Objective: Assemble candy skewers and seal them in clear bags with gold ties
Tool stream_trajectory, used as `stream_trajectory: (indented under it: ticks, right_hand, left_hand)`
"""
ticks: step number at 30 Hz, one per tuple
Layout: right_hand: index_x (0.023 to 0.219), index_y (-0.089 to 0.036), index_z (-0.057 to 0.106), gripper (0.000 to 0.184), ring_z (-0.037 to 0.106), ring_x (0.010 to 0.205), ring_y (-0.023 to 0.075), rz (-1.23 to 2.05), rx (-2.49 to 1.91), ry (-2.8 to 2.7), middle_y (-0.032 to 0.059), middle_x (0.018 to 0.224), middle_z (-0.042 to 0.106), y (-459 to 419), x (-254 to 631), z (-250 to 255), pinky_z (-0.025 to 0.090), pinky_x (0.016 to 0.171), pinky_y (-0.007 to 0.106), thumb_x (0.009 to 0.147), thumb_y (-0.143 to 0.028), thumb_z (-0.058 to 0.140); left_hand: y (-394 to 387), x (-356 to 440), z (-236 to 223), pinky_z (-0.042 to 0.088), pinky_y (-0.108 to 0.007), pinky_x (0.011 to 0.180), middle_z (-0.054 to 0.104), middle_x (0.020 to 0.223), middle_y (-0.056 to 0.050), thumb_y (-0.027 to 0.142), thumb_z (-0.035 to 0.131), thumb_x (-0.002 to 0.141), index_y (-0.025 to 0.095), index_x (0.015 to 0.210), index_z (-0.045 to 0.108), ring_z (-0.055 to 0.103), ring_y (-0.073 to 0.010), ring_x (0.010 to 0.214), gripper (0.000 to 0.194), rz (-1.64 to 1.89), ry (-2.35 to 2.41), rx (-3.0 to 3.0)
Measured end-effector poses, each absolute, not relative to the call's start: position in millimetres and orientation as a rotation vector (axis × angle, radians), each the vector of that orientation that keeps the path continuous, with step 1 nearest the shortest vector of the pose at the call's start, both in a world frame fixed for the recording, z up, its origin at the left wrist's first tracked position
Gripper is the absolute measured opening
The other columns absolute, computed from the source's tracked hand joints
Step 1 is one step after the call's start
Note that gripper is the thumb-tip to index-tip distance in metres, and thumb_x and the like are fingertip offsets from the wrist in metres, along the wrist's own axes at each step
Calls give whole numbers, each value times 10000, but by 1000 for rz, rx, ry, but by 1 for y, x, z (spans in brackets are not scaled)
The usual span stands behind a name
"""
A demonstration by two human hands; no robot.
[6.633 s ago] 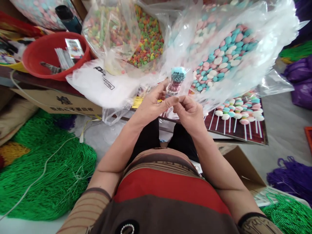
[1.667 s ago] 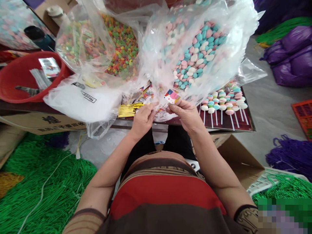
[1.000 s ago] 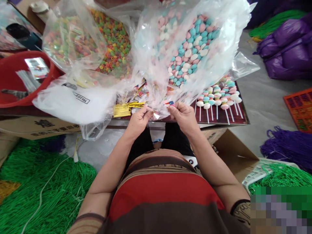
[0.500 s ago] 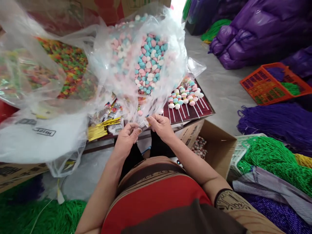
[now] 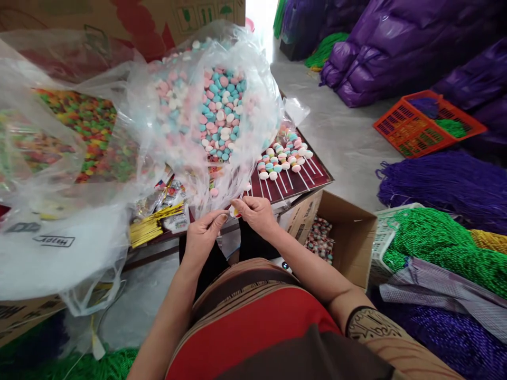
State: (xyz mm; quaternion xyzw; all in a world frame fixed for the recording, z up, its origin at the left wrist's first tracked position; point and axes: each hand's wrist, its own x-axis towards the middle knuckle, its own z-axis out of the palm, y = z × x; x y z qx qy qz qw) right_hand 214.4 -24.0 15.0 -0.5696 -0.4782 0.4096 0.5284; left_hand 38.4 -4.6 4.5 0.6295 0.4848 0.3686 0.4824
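Observation:
My left hand (image 5: 203, 236) and my right hand (image 5: 255, 213) meet at the front edge of a low dark red table (image 5: 317, 177), fingertips pinched on a small clear wrapper (image 5: 231, 207) between them. Just beyond the hands slumps a big clear bag of pink, blue and white candy discs (image 5: 217, 113). A row of candy lollipops on white sticks (image 5: 283, 161) lies on the table to the right of my hands. Gold twist ties (image 5: 152, 227) and small printed packets (image 5: 174, 192) lie to the left.
A second clear bag holds coloured ring candies (image 5: 79, 124) at left, with a white plastic bag (image 5: 59, 243) below it. An open cardboard box with wrapped candies (image 5: 328, 240) stands right of my knees. Green (image 5: 443, 248) and purple bead strings (image 5: 439, 182), purple sacks (image 5: 396, 47) and an orange crate (image 5: 425, 124) fill the right.
My view has swung right, bringing the cardboard box, the crate and the purple sacks into sight. The colourful card seen in my right hand earlier is gone; both hands stay pinched together.

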Motion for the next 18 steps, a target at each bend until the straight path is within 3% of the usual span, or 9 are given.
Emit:
stream_trajectory:
  ticks: [3,9,13,16,18]
  right_hand:
    - [471,-226,316,704,285,542,105,917,-1388,-1219,-40,489,300,-25,216,17,233,512,282,848,-775,542]
    - [479,-220,278,676,287,537,102,840,-1402,-1345,-36,489,266,-26,214,14,211,525,294,898,-703,500]
    - [515,-210,470,581,406,551,108,813,-1438,-1402,-29,522,449,-20,246,15,311,550,265,910,-629,548]
    - [751,-212,709,421,586,687,162,551,-1629,-1273,13,697,666,-9,304,18,450,681,274,945,-544,538]
    - [920,-205,776,328,672,870,212,299,-1854,-1228,71,911,765,0,346,19,490,817,308,950,-437,546]
  left_hand:
    - [-2,42,13,512,-261,652,722,787,-1,427,670,892,209,931,782,641,-134,657,249,825,1117,1647]
    - [-2,53,21,442,-255,661,665,700,14,321,598,900,200,803,697,574,-123,635,184,1032,1266,1960]
    - [-2,46,14,429,-248,658,624,683,25,309,577,910,204,814,673,545,-125,643,171,1095,1322,1889]
    - [0,37,7,446,-244,673,614,714,26,350,599,919,205,855,674,544,-127,672,175,1112,1337,1711]
    - [2,33,2,443,-238,644,602,761,25,406,621,922,204,882,676,521,-115,650,214,1128,1292,1590]
